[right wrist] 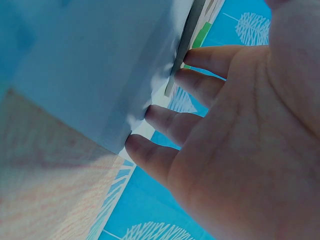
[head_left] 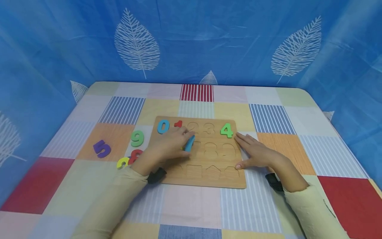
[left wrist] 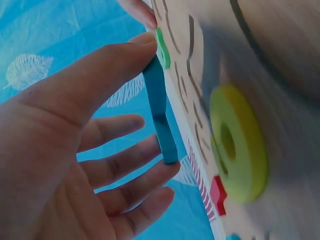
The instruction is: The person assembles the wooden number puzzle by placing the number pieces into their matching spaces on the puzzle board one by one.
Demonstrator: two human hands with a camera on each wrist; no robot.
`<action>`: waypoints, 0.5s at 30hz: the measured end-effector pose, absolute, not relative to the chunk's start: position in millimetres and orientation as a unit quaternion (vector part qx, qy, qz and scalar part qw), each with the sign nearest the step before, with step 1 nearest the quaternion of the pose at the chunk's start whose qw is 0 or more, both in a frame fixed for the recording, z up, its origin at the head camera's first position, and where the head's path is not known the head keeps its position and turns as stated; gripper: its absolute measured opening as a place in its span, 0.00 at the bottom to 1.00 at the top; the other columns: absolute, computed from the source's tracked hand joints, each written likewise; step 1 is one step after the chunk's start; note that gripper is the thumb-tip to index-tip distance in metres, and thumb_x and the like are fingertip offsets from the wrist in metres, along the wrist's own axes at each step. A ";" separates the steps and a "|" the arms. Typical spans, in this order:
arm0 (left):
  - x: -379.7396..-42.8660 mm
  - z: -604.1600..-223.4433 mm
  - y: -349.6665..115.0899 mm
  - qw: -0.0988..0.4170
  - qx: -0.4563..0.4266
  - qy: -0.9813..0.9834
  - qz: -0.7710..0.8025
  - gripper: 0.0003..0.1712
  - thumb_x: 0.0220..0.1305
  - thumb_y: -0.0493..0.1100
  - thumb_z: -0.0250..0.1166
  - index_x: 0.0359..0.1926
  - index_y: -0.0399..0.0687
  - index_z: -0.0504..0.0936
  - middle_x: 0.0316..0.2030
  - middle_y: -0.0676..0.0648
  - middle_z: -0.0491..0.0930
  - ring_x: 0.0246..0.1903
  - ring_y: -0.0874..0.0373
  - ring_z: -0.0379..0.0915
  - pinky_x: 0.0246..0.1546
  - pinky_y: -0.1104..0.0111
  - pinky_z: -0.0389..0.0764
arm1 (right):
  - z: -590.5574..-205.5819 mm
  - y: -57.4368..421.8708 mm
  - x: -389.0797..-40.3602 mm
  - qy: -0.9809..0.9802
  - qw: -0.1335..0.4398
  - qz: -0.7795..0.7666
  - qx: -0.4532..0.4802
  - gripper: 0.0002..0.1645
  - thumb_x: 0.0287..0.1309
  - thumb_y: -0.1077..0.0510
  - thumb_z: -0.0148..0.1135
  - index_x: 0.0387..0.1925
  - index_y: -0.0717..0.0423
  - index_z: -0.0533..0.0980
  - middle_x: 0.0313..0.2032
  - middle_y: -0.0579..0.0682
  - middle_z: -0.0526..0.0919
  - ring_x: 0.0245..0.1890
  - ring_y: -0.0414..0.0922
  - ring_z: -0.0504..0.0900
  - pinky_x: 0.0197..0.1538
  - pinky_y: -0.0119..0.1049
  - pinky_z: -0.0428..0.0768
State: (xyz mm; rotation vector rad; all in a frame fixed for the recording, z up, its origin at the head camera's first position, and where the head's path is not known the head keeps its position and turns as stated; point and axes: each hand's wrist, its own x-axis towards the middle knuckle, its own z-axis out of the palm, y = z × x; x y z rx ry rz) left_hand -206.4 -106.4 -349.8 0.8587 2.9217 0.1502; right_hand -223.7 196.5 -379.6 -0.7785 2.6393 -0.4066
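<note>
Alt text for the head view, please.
A person's left hand holds a blue piece over a wooden number puzzle board, while the right hand rests at its right edge. Blue 0, red 1 and green 4 sit in the board's top row; purple 5 and green 9 lie left of it on a patchwork tablecloth.

Two hands are showing, left and right; two sleeves, two black wristbands are going with them. One board is lying on one patchwork cloth. Number pieces are totalling at least nine. Blue pieces are numbering two: a 0, one edge-on. Red pieces are making two, green pieces two, yellow pieces two, purple pieces one. Bare recess outlines are reaching nine or more, some partly hidden. Six leaf prints are showing on one blue backdrop, head view.
</note>
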 end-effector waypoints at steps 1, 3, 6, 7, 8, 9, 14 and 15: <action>-207.2 -350.7 -104.1 0.049 0.282 0.957 0.049 0.39 0.51 0.55 0.66 0.62 0.44 0.67 0.50 0.44 0.72 0.43 0.55 0.68 0.47 0.65 0.74 | -379.5 196.4 -223.6 0.933 0.179 -0.145 -0.276 0.66 0.39 0.31 0.63 0.68 0.65 0.47 0.70 0.61 0.44 0.67 0.67 0.41 0.64 0.64 0.48; -209.1 -353.7 -100.2 0.051 0.285 0.956 0.056 0.40 0.51 0.55 0.67 0.62 0.43 0.67 0.49 0.43 0.72 0.42 0.55 0.68 0.45 0.66 0.74 | -379.4 196.2 -223.4 0.933 0.180 -0.147 -0.275 0.66 0.39 0.31 0.63 0.68 0.64 0.47 0.70 0.61 0.44 0.67 0.66 0.41 0.64 0.63 0.48; -211.3 -358.6 -96.9 0.048 0.290 0.954 0.058 0.40 0.50 0.55 0.67 0.61 0.43 0.67 0.48 0.44 0.72 0.41 0.56 0.67 0.44 0.66 0.74 | -379.5 196.0 -224.2 0.933 0.181 -0.146 -0.275 0.65 0.40 0.31 0.63 0.68 0.64 0.46 0.70 0.61 0.43 0.68 0.66 0.40 0.65 0.63 0.47; -211.7 -359.9 -96.1 0.048 0.289 0.954 0.059 0.40 0.50 0.56 0.67 0.61 0.43 0.67 0.48 0.44 0.72 0.41 0.56 0.67 0.44 0.66 0.74 | -379.5 195.9 -224.5 0.933 0.180 -0.145 -0.275 0.65 0.40 0.31 0.63 0.68 0.64 0.46 0.70 0.61 0.44 0.68 0.66 0.41 0.65 0.63 0.47; -212.1 -361.2 -95.2 0.047 0.289 0.954 0.060 0.40 0.50 0.56 0.67 0.61 0.43 0.67 0.47 0.44 0.72 0.42 0.56 0.67 0.44 0.65 0.74 | -379.4 195.7 -224.7 0.933 0.181 -0.144 -0.274 0.65 0.40 0.31 0.63 0.68 0.64 0.46 0.70 0.61 0.44 0.67 0.66 0.41 0.65 0.63 0.47; -212.4 -362.4 -94.5 0.045 0.292 0.954 0.057 0.41 0.50 0.56 0.67 0.61 0.42 0.67 0.47 0.44 0.72 0.42 0.56 0.68 0.44 0.65 0.74 | -379.3 195.5 -224.8 0.934 0.180 -0.143 -0.274 0.65 0.40 0.31 0.63 0.68 0.64 0.46 0.70 0.61 0.44 0.67 0.66 0.41 0.64 0.63 0.48; -213.7 -365.9 -89.3 0.042 0.301 0.952 0.043 0.42 0.50 0.59 0.67 0.62 0.42 0.66 0.48 0.43 0.73 0.46 0.54 0.69 0.47 0.62 0.74 | -379.2 196.1 -224.7 0.935 0.181 -0.144 -0.268 0.65 0.39 0.32 0.64 0.68 0.64 0.47 0.70 0.61 0.43 0.67 0.67 0.40 0.64 0.64 0.47; -213.8 -366.0 -88.1 0.043 0.301 0.952 0.042 0.43 0.50 0.59 0.67 0.62 0.42 0.66 0.48 0.43 0.73 0.46 0.54 0.70 0.48 0.62 0.74 | -379.4 196.6 -224.7 0.935 0.182 -0.145 -0.267 0.65 0.39 0.32 0.64 0.68 0.64 0.47 0.70 0.61 0.43 0.67 0.67 0.40 0.64 0.64 0.47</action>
